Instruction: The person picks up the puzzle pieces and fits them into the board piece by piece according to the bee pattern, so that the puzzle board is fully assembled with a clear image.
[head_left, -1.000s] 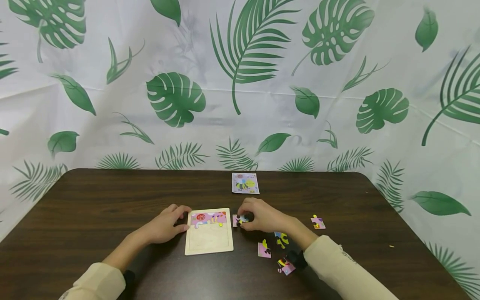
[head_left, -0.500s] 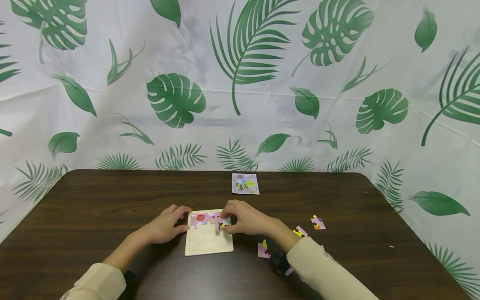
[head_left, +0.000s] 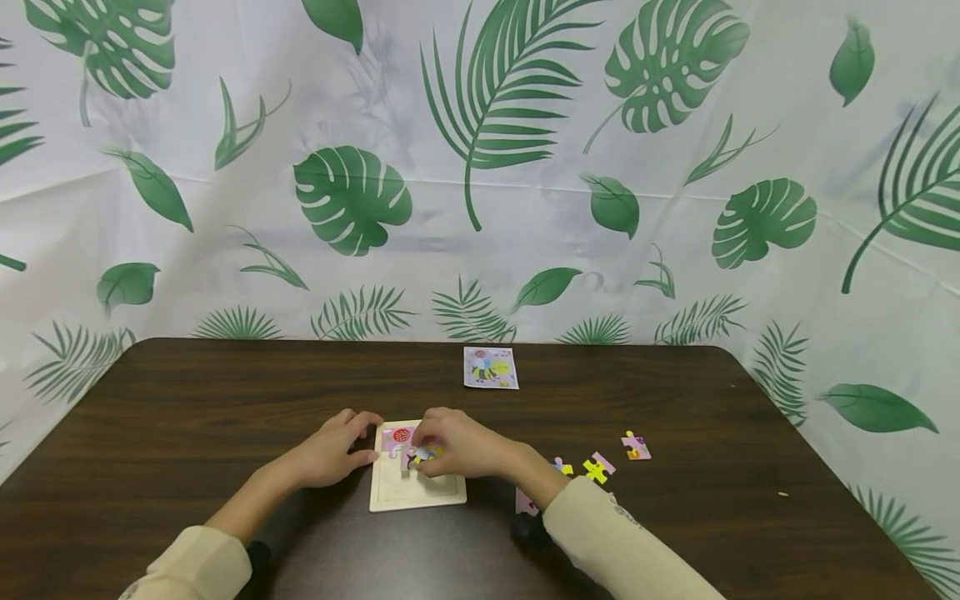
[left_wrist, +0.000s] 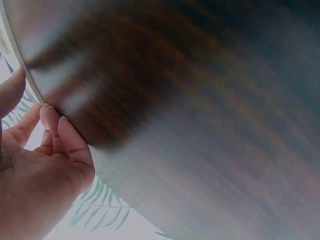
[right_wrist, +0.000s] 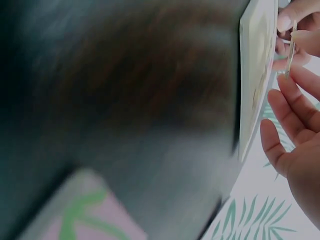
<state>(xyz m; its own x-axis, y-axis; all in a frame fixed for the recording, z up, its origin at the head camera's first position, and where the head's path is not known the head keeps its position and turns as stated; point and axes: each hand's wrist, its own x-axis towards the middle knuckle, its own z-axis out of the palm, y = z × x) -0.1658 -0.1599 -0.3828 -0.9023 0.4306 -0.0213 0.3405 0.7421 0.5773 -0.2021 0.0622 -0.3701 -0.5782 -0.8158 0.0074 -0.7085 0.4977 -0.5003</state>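
Observation:
A light wooden puzzle tray point(head_left: 420, 493) lies on the table, a row of pink picture pieces point(head_left: 397, 437) fitted along its far side. My left hand point(head_left: 330, 450) rests at the tray's left edge, thumb and fingertips touching the rim point(left_wrist: 27, 80) in the left wrist view. Between thumb and fingers, my right hand point(head_left: 467, 446) pinches a puzzle piece point(head_left: 407, 460), held tilted over the tray just below that row. Edge-on in the right wrist view, the same piece point(right_wrist: 290, 56) shows as a thin strip. The right fingers hide part of the fitted row.
Right of the tray lie several loose puzzle pieces point(head_left: 598, 468), some partly covered by the right forearm and sleeve point(head_left: 607, 525). A bee picture card point(head_left: 491, 368) lies near the table's far edge. Behind the table hangs a leaf-patterned cloth point(head_left: 480, 250).
My right hand has carried the puzzle piece from beside the tray leftward over it, and the piece is now tilted. The forearm has uncovered a yellow piece. The left hand has stayed still.

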